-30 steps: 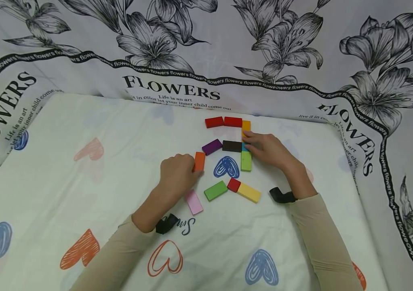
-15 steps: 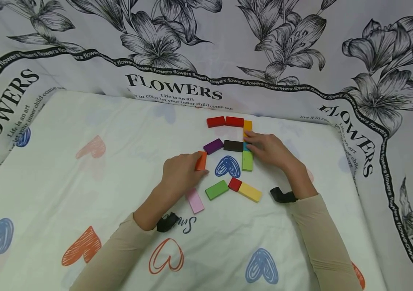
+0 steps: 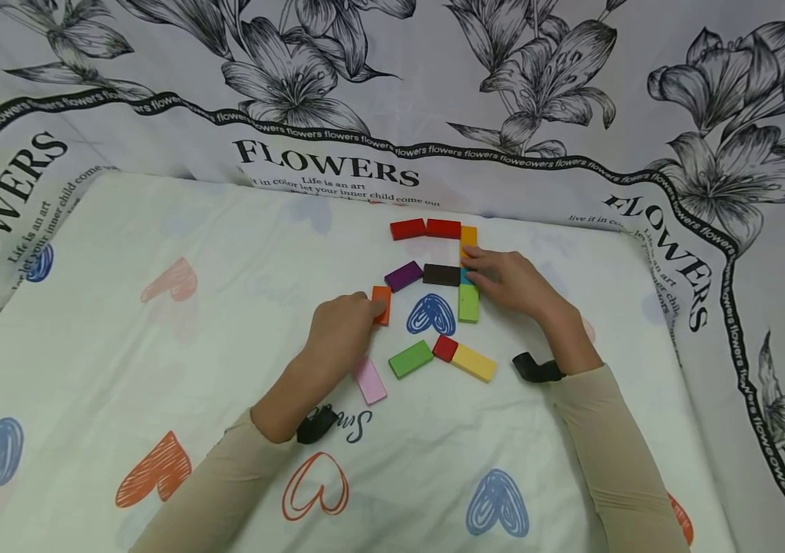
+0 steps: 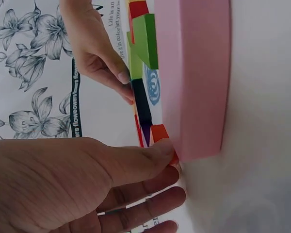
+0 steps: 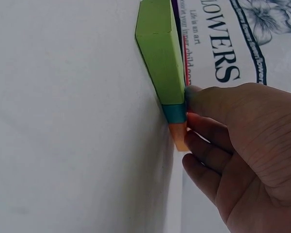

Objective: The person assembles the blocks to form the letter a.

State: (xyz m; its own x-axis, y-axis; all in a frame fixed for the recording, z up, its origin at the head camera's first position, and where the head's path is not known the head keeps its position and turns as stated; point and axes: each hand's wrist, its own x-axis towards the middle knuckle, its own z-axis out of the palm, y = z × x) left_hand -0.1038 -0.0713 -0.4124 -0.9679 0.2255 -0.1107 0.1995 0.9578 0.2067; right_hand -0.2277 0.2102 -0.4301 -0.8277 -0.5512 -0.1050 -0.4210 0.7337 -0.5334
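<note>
My left hand (image 3: 342, 330) pinches an orange block (image 3: 382, 306), with the thumb laid over it in the left wrist view. This block lies just below the left end of a purple block (image 3: 403, 276). My right hand (image 3: 513, 283) touches a column of blocks: its fingertips rest at a yellow-orange block (image 3: 468, 236) and its thumb at a small blue block (image 5: 174, 113). A light green block (image 3: 468, 303) continues that column toward me. A black block (image 3: 442, 274) joins the purple one to the column.
Two red blocks (image 3: 443, 229) form the top row. Nearer me lie a green block (image 3: 410, 359), a small red block (image 3: 445, 348), a yellow block (image 3: 473, 362) and a pink block (image 3: 370, 382). All sit on a white heart-print cloth (image 3: 226, 384), with a flower-print cloth (image 3: 427, 92) behind.
My left thumb and fingers have shifted on the orange block, which now stands slightly more upright in line below the purple one. The right hand stays at the column.
</note>
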